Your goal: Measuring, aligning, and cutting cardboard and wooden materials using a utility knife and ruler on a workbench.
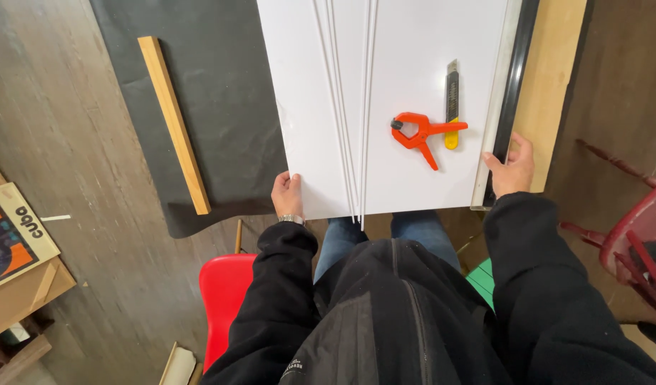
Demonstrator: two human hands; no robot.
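**Item: white board, held at both near corners**

- Position: lies flat across the middle of the view, its near edge over the seated person's knees and its far part running out of the top of the frame. It rests partly on a black mat to the left and a pale wooden panel to the right.
- Left hand: closed on the board's near-left edge, thumb on top, fingers hidden beneath.
- Right hand: curled around the near end of a metal ruler that runs along the board's right edge, thumb on the board side and fingers over the outer side.
- Loose on the board: orange spring clamp, jaws shut on nothing; utility knife just right of it, touching the clamp's handle. Whether its blade is out, cannot tell.
- Thin white strips: laid lengthwise down the board's middle.
- Nearby: wooden strip on the mat, well left; red chair under the person.

Step in hand, as judged: the board and ruler are being steadied and lined up; neither tool is in use.

Any shift of the board calls for keeping it level, since clamp, knife and strips lie unsecured, and for holding the ruler flush to the edge.
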